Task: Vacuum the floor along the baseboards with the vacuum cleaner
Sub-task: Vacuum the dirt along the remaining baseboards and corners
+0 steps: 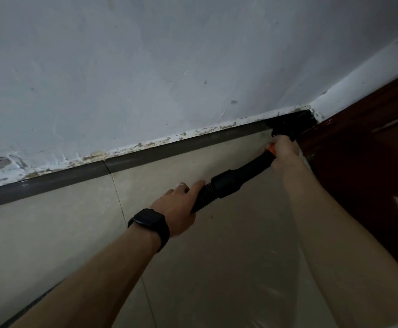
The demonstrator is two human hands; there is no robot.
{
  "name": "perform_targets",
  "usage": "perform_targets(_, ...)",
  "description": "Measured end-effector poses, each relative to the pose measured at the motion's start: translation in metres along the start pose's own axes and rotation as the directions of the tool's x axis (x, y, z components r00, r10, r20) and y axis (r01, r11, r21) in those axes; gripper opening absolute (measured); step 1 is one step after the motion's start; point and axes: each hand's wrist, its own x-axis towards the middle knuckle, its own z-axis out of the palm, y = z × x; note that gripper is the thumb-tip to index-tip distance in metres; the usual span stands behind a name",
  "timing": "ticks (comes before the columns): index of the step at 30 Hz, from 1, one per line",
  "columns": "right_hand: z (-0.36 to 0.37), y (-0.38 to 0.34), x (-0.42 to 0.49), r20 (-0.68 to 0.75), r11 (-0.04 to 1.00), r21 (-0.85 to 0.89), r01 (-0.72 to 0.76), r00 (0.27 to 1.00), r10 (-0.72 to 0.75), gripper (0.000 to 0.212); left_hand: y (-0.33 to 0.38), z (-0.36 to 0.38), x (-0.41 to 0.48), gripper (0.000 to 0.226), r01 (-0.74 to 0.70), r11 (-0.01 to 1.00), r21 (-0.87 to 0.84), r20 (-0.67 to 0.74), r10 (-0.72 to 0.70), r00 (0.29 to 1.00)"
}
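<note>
Head: nozzle (292, 123) just beyond right grip (285, 150); hose (231, 181) in left grip (177, 209).

Dim, flat light — soft overall, wide-angle bending at the edges, faint sheen along the baseboard (75, 178).

Your wall (146, 67) is pale grey-white, flecked with brown and tan chips along its bottom edge. The baseboard (146, 153) is glossy dark grey. The floor (63, 233) is beige tile with thin dark joints. Your hose (231, 181) is black and ribbed, with an orange band (270, 150); the nozzle (290, 123) is black. The door (370, 162) is dark red-brown, your watch (150, 221) black.
</note>
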Motion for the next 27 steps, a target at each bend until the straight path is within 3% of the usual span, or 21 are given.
perform_targets(5, -0.012, 0.001, 0.011, -0.037, 0.967, -0.255, -0.004, 0.999, -0.006, 0.032, 0.008, 0.029, -0.002, 0.08, -0.024, 0.999, 0.023, 0.139, 0.021, 0.99)
perform_targets(8, -0.015, 0.011, 0.01, -0.062, 0.953, -0.302, -0.015, 0.998, -0.004, 0.04, 0.009, 0.039, -0.008, 0.075, -0.057, 0.994, 0.096, 0.147, 0.043, 0.988)
perform_targets(11, -0.024, 0.022, 0.007, -0.116, 0.961, -0.272, -0.048, 0.993, 0.017, 0.043, -0.002, 0.033, -0.005, 0.074, -0.065, 0.981, 0.183, 0.113, 0.044, 0.993)
perform_targets(15, -0.032, 0.036, 0.006, -0.186, 0.997, -0.067, -0.039, 0.982, 0.026, 0.043, -0.009, 0.026, -0.001, 0.077, -0.053, 0.954, 0.294, 0.073, 0.033, 0.997)
perform_targets(20, -0.015, 0.031, 0.002, -0.095, 0.998, 0.062, 0.018, 0.995, -0.012, 0.038, -0.015, 0.023, -0.002, 0.08, 0.029, 0.951, 0.307, -0.046, -0.015, 0.999)
perform_targets(27, 0.036, 0.034, -0.025, 0.007, 0.998, 0.028, 0.047, 0.999, -0.047, 0.013, -0.052, 0.012, -0.036, 0.074, 0.147, 0.962, 0.231, -0.109, -0.125, 0.986)
